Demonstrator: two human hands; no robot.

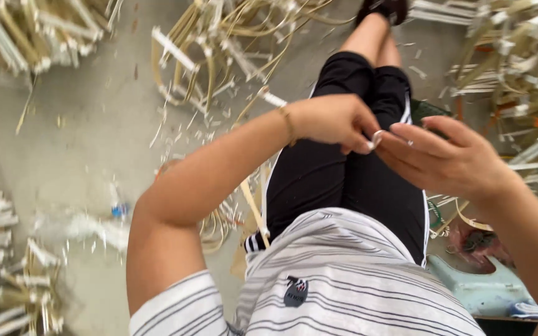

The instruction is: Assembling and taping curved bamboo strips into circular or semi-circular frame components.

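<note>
Looking down from my head, I see both my hands meeting over my lap, above my black trousers (337, 180). My left hand (334, 119) is curled closed, thumb and forefinger pinched on a small pale ring-like piece (376, 138), which looks like a loop of tape or thin strip; the blur keeps me from telling exactly what it is. A thin gold bracelet (287, 123) sits on that wrist. My right hand (443, 158) is half open, fingers stretched toward the left and lying just beside the small piece, the fingertips touching or nearly touching it; I cannot tell whether this hand grips it too. The piece sits between the two hands, held up in the air over my knees, well clear of the floor.

My striped shirt (344, 286) fills the bottom of the view. The grey concrete floor (82, 137) around me is strewn with pale scraps and shavings. Bundles of yellowish cane strips with white bindings (219, 43) lie beyond my knees, more are heaped at the upper left (32, 31), at the lower left (7, 267) and along the right side (518, 68). A clear plastic bottle (104, 227) lies on its side on the floor to my left. A light blue plastic stool (487, 289) stands near my right elbow.
</note>
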